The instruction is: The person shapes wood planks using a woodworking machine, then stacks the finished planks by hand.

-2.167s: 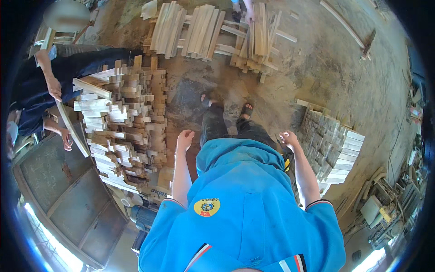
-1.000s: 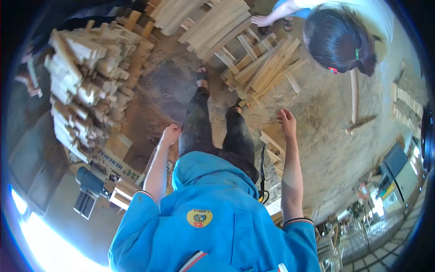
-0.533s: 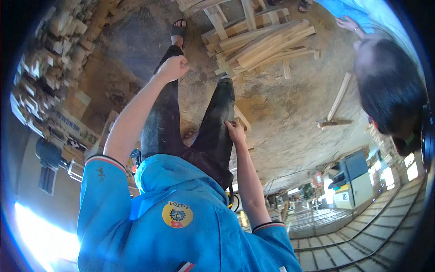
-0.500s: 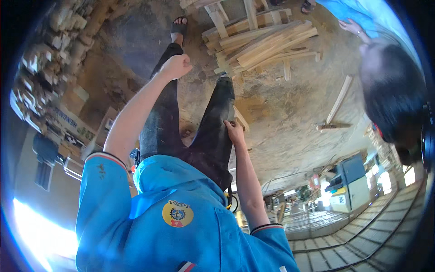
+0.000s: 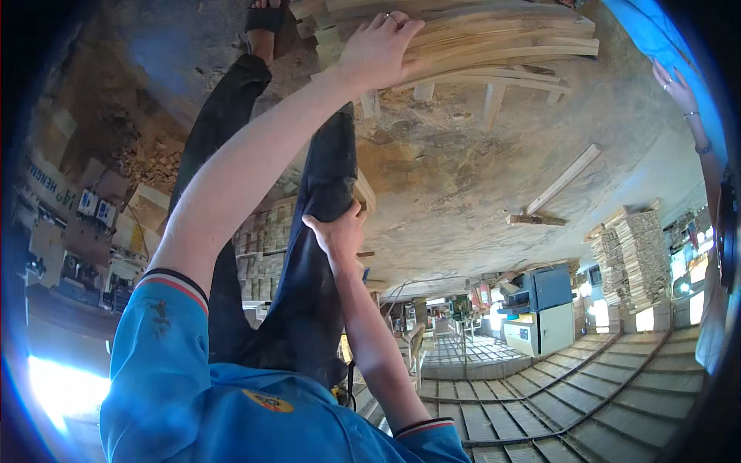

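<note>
My left hand [image 5: 378, 50] reaches forward over a pile of pale wooden strips [image 5: 502, 38], with a ring on one finger. Its fingers are partly spread, and no strip shows gripped in them; whether they touch the wood I cannot tell. Lower down, my right hand [image 5: 340, 230] rests on the knee of my dark trousers [image 5: 328, 185]. Its thumb and fingers lie apart on the cloth, and it holds no object.
Another person's hand [image 5: 679, 92] shows at the right edge, beside blue clothing. On the floor lie a loose wooden strip [image 5: 563, 179] and a short wooden piece [image 5: 536, 221]. Stacked wood [image 5: 634, 258] and a grey-and-white cabinet [image 5: 552, 309] stand further off.
My left hand has moved forward and right, from above my leg to the wood pile, and its fingers have loosened. My right hand has shifted onto the knee. My body leans further forward.
</note>
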Demonstrator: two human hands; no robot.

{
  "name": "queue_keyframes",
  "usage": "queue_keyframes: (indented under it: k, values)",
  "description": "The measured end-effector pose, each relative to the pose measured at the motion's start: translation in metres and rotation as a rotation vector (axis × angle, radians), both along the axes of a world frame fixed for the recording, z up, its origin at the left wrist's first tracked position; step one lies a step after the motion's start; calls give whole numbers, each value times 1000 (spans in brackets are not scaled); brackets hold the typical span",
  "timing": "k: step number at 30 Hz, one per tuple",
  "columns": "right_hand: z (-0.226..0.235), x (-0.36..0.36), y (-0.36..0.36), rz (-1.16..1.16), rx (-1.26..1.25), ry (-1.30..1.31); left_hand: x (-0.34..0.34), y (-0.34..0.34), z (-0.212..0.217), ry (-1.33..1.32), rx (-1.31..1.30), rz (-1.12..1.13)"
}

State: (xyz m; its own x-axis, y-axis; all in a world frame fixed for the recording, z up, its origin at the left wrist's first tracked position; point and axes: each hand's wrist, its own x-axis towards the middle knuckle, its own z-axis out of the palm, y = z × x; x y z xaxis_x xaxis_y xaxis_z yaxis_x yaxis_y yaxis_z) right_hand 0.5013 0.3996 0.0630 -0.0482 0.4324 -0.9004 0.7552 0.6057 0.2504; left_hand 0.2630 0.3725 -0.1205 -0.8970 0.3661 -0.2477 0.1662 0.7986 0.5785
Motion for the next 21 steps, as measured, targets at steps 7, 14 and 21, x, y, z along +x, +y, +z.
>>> queue_keyframes:
  k: [7,14,21]
  values:
    - [-25,7,-14,24,40,59,-20,-32,-40,-105,177,-53]
    - [-27,8,-9,28,77,-9,-11,-15,1,-254,-41,-52]
    - [-29,8,-8,-2,48,10,-7,90,10,-187,-82,117]
